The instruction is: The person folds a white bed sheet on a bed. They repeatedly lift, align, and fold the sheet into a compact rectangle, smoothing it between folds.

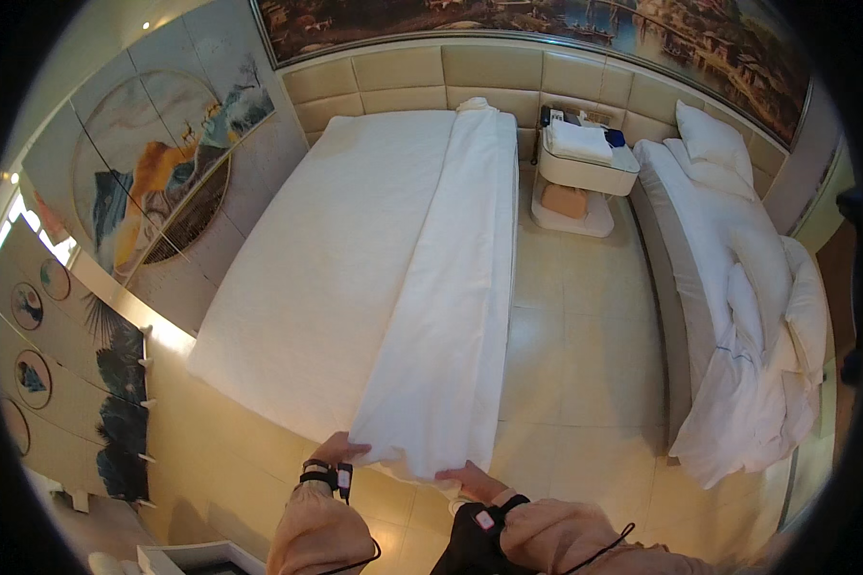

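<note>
Both hands grip the near end of a white bed sheet (439, 345), which lies folded lengthwise along the right side of the bed. My left hand (339, 449) pinches its left corner just past the foot of the bed. Farther right, my right hand (472, 480) holds the same hem between thumb and fingers. The sheet's far end sits bunched near the headboard (492, 75). Left of the folded sheet, a smooth white cover (316, 259) spreads over the mattress.
At right, a second bed (654, 280) carries a white pillow (715, 144) and rumpled white bedding (755, 388). Between the beds stands a nightstand (590, 175) with folded white linen (580, 140) and a phone. Tiled floor (575, 352) separates them. Decorated panels line the left wall.
</note>
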Action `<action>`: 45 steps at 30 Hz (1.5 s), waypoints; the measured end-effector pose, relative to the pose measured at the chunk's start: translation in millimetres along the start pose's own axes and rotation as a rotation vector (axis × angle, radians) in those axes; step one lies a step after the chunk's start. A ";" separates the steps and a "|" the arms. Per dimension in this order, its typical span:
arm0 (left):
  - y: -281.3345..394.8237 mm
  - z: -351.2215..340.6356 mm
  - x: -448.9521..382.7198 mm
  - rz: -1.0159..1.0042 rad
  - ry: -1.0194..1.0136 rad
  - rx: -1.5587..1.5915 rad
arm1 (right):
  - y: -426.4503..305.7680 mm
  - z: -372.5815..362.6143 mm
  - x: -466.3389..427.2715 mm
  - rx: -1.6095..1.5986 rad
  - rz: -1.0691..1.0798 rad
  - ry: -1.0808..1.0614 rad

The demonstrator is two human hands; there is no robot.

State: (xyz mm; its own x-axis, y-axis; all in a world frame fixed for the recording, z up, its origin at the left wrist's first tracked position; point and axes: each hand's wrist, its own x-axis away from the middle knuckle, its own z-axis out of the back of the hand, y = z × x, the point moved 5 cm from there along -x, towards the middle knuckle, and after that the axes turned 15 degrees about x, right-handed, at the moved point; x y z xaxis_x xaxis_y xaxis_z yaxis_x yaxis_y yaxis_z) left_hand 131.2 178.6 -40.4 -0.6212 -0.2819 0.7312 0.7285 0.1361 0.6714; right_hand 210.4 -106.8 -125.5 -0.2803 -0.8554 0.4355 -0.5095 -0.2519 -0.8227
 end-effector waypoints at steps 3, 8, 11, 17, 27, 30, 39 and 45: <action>-23.3 -3.9 26.8 0.007 -0.128 0.127 | -68.1 -17.7 30.2 -0.453 -0.138 0.007; -27.9 -11.0 61.9 0.066 0.109 0.375 | -38.3 -22.1 60.5 -0.207 -0.067 -0.143; -32.4 -27.7 69.7 -0.221 -0.112 0.609 | -22.4 -30.6 86.4 -0.215 -0.051 -0.027; -94.8 -49.8 63.5 -0.027 -0.480 0.448 | -29.0 -37.7 131.2 -0.549 -0.159 0.183; -126.7 -28.1 151.0 0.052 -0.741 0.707 | -20.1 -137.6 154.4 -0.149 -0.154 0.254; -142.0 -29.9 162.6 0.053 -0.677 0.600 | 4.4 -144.3 161.6 -0.150 -0.110 0.285; -179.4 -25.7 215.1 0.048 -0.597 0.883 | 20.3 -185.3 223.7 -0.001 0.109 0.172; -193.5 -43.4 268.6 0.007 -0.563 0.485 | 120.9 -221.9 238.8 0.063 0.039 0.023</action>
State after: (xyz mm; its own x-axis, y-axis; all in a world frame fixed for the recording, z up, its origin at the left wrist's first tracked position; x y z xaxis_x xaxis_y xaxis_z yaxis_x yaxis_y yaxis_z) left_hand -164.0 35.3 20.9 -0.7659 0.2324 0.5995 0.6049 0.5766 0.5493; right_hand -98.7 -241.1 -39.9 -0.3178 -0.8546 0.4106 -0.4460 -0.2474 -0.8601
